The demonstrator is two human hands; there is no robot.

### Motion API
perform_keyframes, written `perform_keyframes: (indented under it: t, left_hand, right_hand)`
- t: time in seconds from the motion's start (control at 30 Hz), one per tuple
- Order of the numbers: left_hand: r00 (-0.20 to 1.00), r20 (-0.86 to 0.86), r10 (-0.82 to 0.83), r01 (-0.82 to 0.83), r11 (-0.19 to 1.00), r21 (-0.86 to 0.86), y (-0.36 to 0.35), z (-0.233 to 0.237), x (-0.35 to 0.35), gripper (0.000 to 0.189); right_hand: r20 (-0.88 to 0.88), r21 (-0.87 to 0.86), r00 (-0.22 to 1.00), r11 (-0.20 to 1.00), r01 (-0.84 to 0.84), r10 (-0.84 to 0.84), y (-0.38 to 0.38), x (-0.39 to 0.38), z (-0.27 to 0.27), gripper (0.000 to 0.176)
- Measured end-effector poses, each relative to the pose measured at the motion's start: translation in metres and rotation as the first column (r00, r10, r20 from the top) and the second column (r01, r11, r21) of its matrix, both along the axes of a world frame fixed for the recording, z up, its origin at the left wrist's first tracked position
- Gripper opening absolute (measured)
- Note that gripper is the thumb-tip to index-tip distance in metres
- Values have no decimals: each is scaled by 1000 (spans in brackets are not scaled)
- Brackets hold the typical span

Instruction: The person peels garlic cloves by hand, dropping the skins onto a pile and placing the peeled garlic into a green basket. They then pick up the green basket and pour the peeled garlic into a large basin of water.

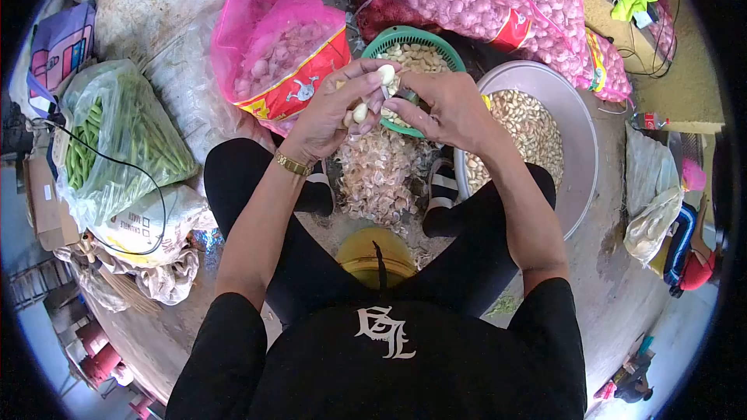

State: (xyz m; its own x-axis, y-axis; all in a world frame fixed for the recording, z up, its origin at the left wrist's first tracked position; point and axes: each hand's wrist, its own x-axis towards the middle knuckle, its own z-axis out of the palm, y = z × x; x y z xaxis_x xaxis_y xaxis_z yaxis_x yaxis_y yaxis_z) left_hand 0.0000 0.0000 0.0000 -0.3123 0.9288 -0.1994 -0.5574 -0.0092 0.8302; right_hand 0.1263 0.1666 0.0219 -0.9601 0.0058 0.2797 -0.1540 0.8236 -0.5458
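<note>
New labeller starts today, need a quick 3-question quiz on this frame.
1. True or false: the left hand holds a garlic clove.
2. What fills the metal basin? A) green beans B) loose cloves C) rice
3. Fill in: the basket beyond the hands is coloured ____.
Key: 1 true; 2 B; 3 green.

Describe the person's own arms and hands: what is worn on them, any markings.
Neither hand is gloved. The left hand has a gold-coloured link band at its wrist. The right hand shows no ring or band in this view. Both arms are uncovered up to the short black fabric sleeves of a black top with a white emblem.
</note>
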Motion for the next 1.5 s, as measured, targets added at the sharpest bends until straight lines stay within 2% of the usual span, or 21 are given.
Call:
perform_keyframes:
  t: [0.1, 0.17, 0.3, 0.37, 0.5, 0.57, 0.6, 0.67, 0.77, 0.9, 0.97, 1.17, 1.3, 1.37, 1.5]
  left_hand:
    - [995, 69, 72, -71, 997, -8, 1, 2, 1, 40]
    - [975, 193, 110, -120, 992, 38, -1, 3, -3, 38]
    - [965, 225, 132, -151, 986, 66, -5, 7, -7, 40]
    - [960, 264, 94, -120, 989, 86, -8, 6, -6, 43]
    - [957, 265, 117, -132, 990, 40, -9, 4, -4, 46]
    - [954, 282, 103, -130, 988, 80, -9, 2, -2, 49]
    - [954, 282, 102, -129, 988, 81, -9, 2, -1, 49]
    - [954, 287, 84, -110, 991, 73, -8, 4, 3, 49]
    - [961, 276, 17, -51, 992, 116, -7, 3, 4, 48]
    - [968, 249, 34, -64, 991, 115, -3, 4, 9, 45]
    - [974, 223, 38, -56, 996, 74, -2, 5, 9, 42]
    - [989, 147, -2, -3, 999, 32, -2, -7, 7, 37]
    - [989, 145, 8, -15, 999, 41, 0, -7, 9, 36]
    - [989, 149, 16, -21, 999, 31, 0, -5, 10, 36]
    - [990, 140, 13, -15, 1000, 19, 0, -4, 9, 36]
  right_hand:
    - [-20, 45, 999, 998, -36, 37, 1, 1, 3, 35]
    - [31, 78, 986, 983, -164, 162, -2, 3, 9, 29]
    - [22, 79, 983, 980, -183, 182, -2, 6, 10, 31]
    - [16, -15, 994, 995, -103, 104, -3, 7, 14, 32]
    - [-14, -74, 997, 994, -77, 77, -10, 7, 12, 31]
    - [-2, -209, 998, 976, 57, -58, -13, 4, 4, 37]
    - [-3, -209, 998, 976, 58, -59, -14, 2, 1, 37]
    - [-66, -280, 978, 944, 174, -200, -17, -2, -3, 36]
    - [-35, -343, 958, 904, 255, -284, -18, -5, -1, 35]
    - [-63, -366, 957, 899, 240, -282, -10, -9, -14, 36]
    - [-113, -321, 955, 920, 227, -275, -9, -9, -16, 39]
    - [-71, -254, 956, 932, 260, -286, -11, -7, -10, 42]
    - [-72, -278, 961, 931, 238, -267, -12, -5, -4, 42]
    - [-12, -211, 966, 945, 251, -259, -11, -5, -5, 41]
    - [-71, -254, 965, 941, 226, -251, -12, -6, -8, 41]
